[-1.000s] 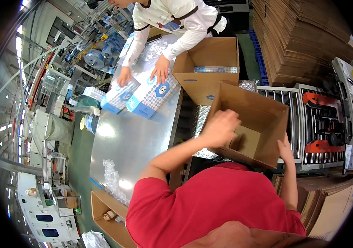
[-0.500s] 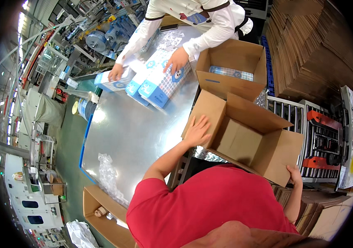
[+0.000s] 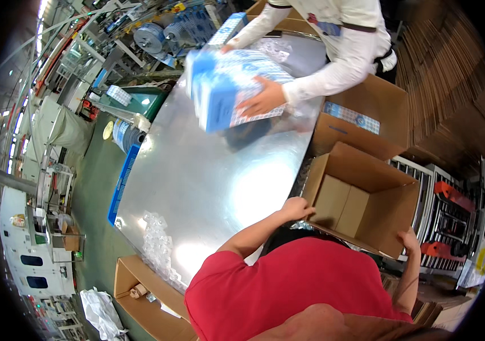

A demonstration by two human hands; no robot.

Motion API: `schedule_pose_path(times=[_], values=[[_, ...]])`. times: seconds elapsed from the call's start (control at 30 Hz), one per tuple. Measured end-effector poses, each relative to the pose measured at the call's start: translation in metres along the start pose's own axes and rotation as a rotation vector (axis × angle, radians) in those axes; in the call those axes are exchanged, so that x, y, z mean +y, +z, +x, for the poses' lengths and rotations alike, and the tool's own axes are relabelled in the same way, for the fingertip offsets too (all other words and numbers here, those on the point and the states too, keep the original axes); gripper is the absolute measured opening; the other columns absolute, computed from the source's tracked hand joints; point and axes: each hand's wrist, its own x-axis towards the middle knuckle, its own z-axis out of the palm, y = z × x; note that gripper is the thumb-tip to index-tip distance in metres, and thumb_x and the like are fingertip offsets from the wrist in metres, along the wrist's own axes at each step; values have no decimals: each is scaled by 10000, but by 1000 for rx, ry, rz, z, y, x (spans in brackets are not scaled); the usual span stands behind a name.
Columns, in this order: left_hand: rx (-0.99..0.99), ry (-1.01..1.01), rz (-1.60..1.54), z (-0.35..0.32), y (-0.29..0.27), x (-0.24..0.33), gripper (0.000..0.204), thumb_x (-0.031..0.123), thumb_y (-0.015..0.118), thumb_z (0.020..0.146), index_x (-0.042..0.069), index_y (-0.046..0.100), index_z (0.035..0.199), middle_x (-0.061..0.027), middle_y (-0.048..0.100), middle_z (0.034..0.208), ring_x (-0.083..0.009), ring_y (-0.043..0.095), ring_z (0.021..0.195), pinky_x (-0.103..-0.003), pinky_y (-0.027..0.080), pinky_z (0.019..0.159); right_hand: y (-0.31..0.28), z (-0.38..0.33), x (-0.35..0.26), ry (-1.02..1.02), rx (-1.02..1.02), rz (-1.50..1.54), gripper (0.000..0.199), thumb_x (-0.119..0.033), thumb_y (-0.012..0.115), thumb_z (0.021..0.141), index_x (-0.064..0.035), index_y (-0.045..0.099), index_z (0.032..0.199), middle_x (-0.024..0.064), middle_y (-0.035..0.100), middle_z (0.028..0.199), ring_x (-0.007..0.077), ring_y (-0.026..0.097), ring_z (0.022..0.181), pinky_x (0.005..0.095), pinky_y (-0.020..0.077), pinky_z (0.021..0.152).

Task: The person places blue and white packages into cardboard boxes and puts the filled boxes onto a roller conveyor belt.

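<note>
An open cardboard box [image 3: 393,200] with nothing in it stands in front of me, beside the metal table. My left hand [image 3: 297,209] is closed on its near left edge. At the near right corner my right hand [image 3: 408,240] grips the same box, fingers partly hidden by the wall. Across the table a person in white sleeves lifts blue-and-white patterned packs [image 3: 237,85], blurred by motion, with a hand [image 3: 262,98] on their near side. Behind my box another open cardboard box [image 3: 351,135] has a blue-and-white pack [image 3: 353,117] lying inside.
Crumpled clear plastic film [image 3: 157,244] lies on the metal table [image 3: 197,176] at its near left. A cardboard box [image 3: 134,301] with scraps sits below it. Roller conveyors [image 3: 419,176] run at the right, with tall stacks of flat cardboard [image 3: 444,74] beyond.
My left hand has moved from the box's left flap to its edge, and the side flaps no longer stick out. The other person has raised the packs off the table.
</note>
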Motion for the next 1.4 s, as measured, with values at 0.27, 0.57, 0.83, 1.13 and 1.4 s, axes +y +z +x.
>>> schedule_pose_path(times=[0.27,0.57,0.83,1.13,1.4], values=[[978,-276,276,-44,-95,-136,493,291,509,861,30,436,1273,-246,378,1322,-365,360,1225,-502,255,1006,61,28,-55,-132,-7,-182,381,-94,552,745,53,536,1096,109,612,995,204,577,881,305,450,763],[741,-497,367,-46,-95,-143,656,402,502,859,20,320,1360,-279,200,1427,-373,120,1359,-584,52,1058,54,38,-45,0,72,-149,420,-118,545,777,58,468,1150,131,596,1048,239,576,931,324,444,812],[753,-498,326,-47,-101,-144,651,385,521,846,25,333,1354,-267,204,1429,-369,122,1361,-610,63,1043,54,37,-50,-8,0,-19,450,-149,565,782,70,460,1161,137,587,1074,235,568,959,321,439,831],[1206,-444,628,-1,-319,-184,609,394,528,835,136,368,1363,-180,198,1459,-339,118,1371,-717,82,962,50,43,-37,-55,18,-53,455,-148,563,784,73,453,1167,156,584,1078,259,567,980,345,445,846],[806,-743,348,8,-372,-195,568,500,489,801,224,475,1297,-91,154,1497,-330,77,1380,-745,139,936,52,38,-38,-6,47,-63,444,-144,560,782,75,460,1156,142,594,1046,234,573,935,335,452,815]])
